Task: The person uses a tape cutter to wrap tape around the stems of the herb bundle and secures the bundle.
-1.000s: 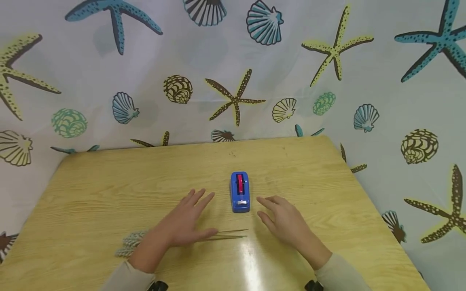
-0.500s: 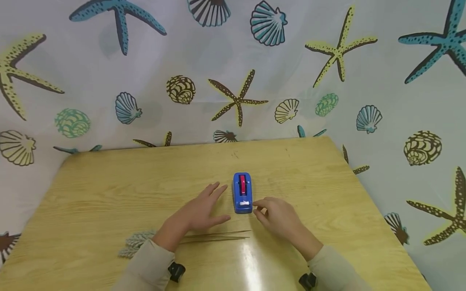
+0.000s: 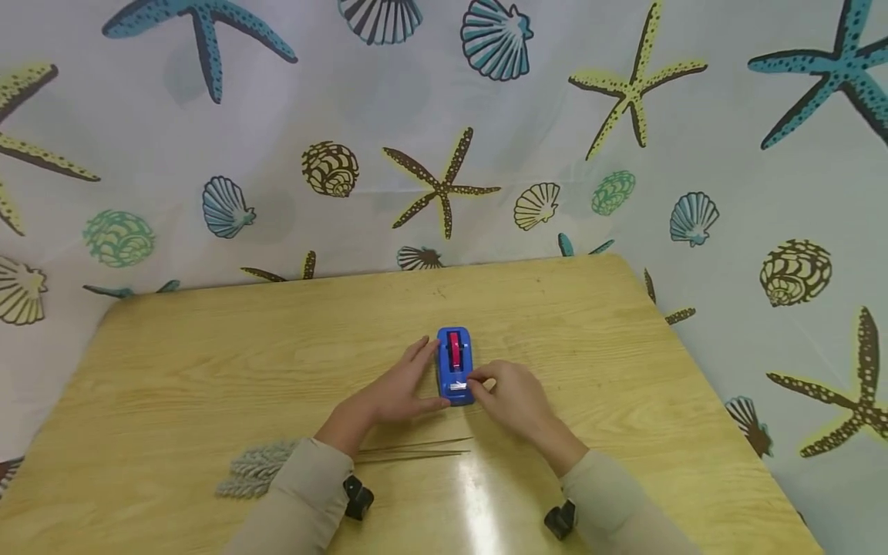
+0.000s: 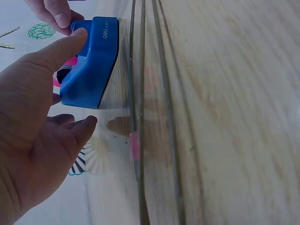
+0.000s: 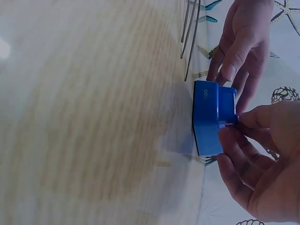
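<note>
A blue tape dispenser (image 3: pixel 455 376) sits on the wooden bench (image 3: pixel 590 347) between the two hands, with its red tape roll (image 3: pixel 454 348) showing from above. The left hand (image 3: pixel 395 391) is spread wide against it, straight fingers along the left side and thumb at the front end. The right hand (image 3: pixel 515 395) has a narrow grip, thumb and forefinger brought together at the dispenser's cutter; those fingertips cover the spot, so I cannot tell whether the end of the tape is between them. The head view shows the grey-green plant heads (image 3: pixel 257 466) near the left sleeve (image 3: pixel 305 486), which partly hides them, and the left forearm covers the middle of their thin stems (image 4: pixel 169 112). The left wrist view shows a long stretch of those stems, cut off at top and bottom, with a small pink patch (image 4: pixel 134 145) whose nature is unclear. It also shows white lettering (image 4: pixel 105 32) on the dispenser, too small to read from above, but only a few fingers of the right hand. The right wrist view alone makes out the cutter's teeth (image 5: pixel 234 104) and nearly hides the roll; the left hand runs off its top edge.
</note>
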`<state>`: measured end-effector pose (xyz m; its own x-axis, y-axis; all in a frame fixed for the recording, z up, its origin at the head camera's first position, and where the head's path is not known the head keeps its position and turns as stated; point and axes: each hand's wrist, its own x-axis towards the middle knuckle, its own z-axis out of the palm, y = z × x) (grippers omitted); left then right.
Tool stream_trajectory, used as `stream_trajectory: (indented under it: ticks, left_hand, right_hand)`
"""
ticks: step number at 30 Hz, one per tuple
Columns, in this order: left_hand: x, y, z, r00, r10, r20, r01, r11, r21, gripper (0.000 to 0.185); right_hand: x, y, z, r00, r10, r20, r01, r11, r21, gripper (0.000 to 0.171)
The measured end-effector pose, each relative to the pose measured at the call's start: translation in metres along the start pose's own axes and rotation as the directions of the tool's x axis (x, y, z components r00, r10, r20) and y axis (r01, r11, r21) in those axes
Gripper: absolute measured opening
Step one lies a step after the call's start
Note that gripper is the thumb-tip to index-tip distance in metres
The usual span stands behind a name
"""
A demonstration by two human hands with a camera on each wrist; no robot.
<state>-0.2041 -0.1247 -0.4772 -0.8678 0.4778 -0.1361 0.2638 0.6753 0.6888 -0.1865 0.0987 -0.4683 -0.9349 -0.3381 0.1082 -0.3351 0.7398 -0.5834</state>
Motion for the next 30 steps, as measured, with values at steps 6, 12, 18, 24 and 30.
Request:
stream_trajectory:
  ticks: [6, 12, 18, 24, 30]
  left_hand:
    - [0.005, 0.001, 0.001, 0.998, -0.011, -0.055, 0.008, 0.999, -0.044, 0.108]
    - [-0.001, -0.003, 0.005, 0.994, -0.051, -0.101, 0.036, 0.989, -0.145, 0.117]
    - [-0.002, -0.003, 0.011, 0.989, -0.062, -0.133, 0.037, 0.981, -0.189, 0.117]
    - [0.008, 0.013, 0.017, 0.988, -0.058, -0.144, 0.035, 0.986, -0.161, 0.114]
    - [0.018, 0.025, 0.023, 0.989, -0.081, -0.122, 0.062, 0.986, -0.158, 0.114]
  right_hand:
    - [0.007, -0.003, 0.005, 0.998, 0.053, 0.029, -0.057, 0.989, 0.138, 0.019]
    - [0.016, -0.007, 0.022, 0.987, 0.104, 0.121, -0.143, 0.912, 0.386, 0.020]
    - [0.021, -0.009, 0.032, 0.969, 0.182, 0.165, -0.241, 0.828, 0.507, 0.023]
    - [0.014, -0.006, 0.024, 0.949, 0.288, 0.128, -0.311, 0.793, 0.524, 0.019]
    - [0.007, -0.001, 0.014, 0.944, 0.319, 0.084, -0.315, 0.793, 0.522, 0.015]
